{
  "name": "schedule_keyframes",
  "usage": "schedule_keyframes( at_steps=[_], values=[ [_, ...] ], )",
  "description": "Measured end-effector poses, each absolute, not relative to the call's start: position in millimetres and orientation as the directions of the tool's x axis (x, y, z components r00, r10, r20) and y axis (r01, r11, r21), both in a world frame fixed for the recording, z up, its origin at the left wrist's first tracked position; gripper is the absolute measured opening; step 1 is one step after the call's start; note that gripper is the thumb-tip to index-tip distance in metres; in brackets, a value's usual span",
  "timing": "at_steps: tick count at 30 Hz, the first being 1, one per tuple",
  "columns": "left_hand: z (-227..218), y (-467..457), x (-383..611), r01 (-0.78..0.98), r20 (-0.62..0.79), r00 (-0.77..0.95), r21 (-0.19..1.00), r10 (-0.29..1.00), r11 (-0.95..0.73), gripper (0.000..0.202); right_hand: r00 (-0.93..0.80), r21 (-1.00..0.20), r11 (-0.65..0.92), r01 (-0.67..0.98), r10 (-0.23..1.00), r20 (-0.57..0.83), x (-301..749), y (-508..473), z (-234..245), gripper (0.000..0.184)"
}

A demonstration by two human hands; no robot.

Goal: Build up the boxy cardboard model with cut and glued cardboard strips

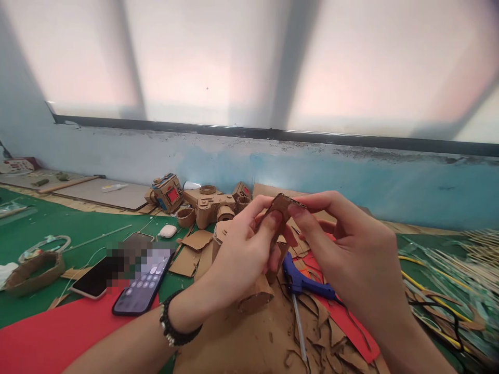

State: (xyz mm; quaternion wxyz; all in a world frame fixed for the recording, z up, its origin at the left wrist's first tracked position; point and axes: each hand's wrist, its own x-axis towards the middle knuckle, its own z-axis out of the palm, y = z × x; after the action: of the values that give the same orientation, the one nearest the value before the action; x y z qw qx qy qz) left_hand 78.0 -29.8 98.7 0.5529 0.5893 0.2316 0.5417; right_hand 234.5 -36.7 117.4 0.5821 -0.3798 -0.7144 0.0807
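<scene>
Pinched tight from both sides by the left hand [237,259] and right hand [351,249]: small brown cardboard piece [281,203], up above the scrap pile. Mostly hidden behind fingers, so hard to tell the exact shape. Below, half covered, a blue plastic hot glue gun [302,280]. Further left, a dark smartphone [142,285], partly blurred out.
</scene>
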Motion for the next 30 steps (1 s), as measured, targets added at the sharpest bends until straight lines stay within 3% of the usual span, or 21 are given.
schedule_keyframes(
  at_steps=[5,10,14,22,30],
  values=[
    [97.5,-29.0,77.8,-0.316,0.376,0.285,0.905,0.882,-0.284,0.021,-0.023,-0.538,0.715,0.446,0.610,0.792,233.1,-37.2,115.5,0.013],
    [91.9,-25.4,81.4,-0.309,0.405,0.258,0.895,0.877,-0.323,0.028,-0.023,-0.621,0.665,0.414,0.690,0.723,237.5,-35.1,117.0,0.026],
    [95.2,-20.4,74.9,-0.292,0.409,0.191,0.891,0.892,-0.347,0.031,-0.117,-0.690,0.658,0.300,0.744,0.658,244.6,-28.9,118.9,0.024],
    [108.3,-23.9,62.1,-0.392,0.391,0.457,0.895,0.799,-0.213,0.045,-0.328,-0.732,0.675,0.090,0.714,0.618,266.9,-11.3,124.0,0.025],
    [108.8,-28.6,62.8,-0.336,0.372,0.476,0.914,0.797,-0.226,0.052,-0.406,-0.739,0.674,-0.005,0.674,0.617,261.5,-14.5,119.3,0.036]
  ],
)
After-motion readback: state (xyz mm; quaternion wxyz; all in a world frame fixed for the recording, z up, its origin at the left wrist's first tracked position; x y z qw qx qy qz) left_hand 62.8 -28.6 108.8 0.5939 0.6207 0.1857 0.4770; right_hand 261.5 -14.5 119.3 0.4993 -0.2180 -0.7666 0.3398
